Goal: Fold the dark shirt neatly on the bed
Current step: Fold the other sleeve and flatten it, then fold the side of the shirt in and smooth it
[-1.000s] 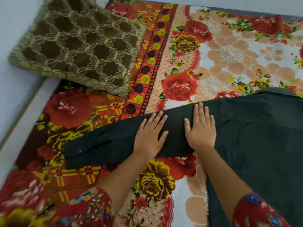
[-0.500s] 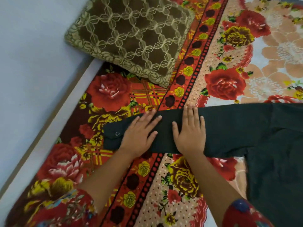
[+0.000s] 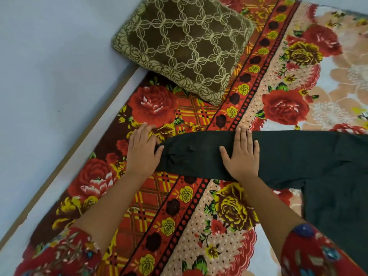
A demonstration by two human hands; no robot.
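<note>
While shirt sleeve [image 3: 195,154] below cushion [image 3: 183,46] is smoothed by left hand [image 3: 142,154] and right hand [image 3: 242,156] (fingers [image 3: 244,136] flat, gripping nothing), inward fold is judged next.

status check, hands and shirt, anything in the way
Left hand flat at the sleeve end, right hand flat on mid-sleeve. Shirt body to the right, sleeve stretched left. Cushion beyond, not touching.

the dark shirt [image 3: 298,156] lies flat on the floral bed [image 3: 219,216], one sleeve stretched leftward.
</note>
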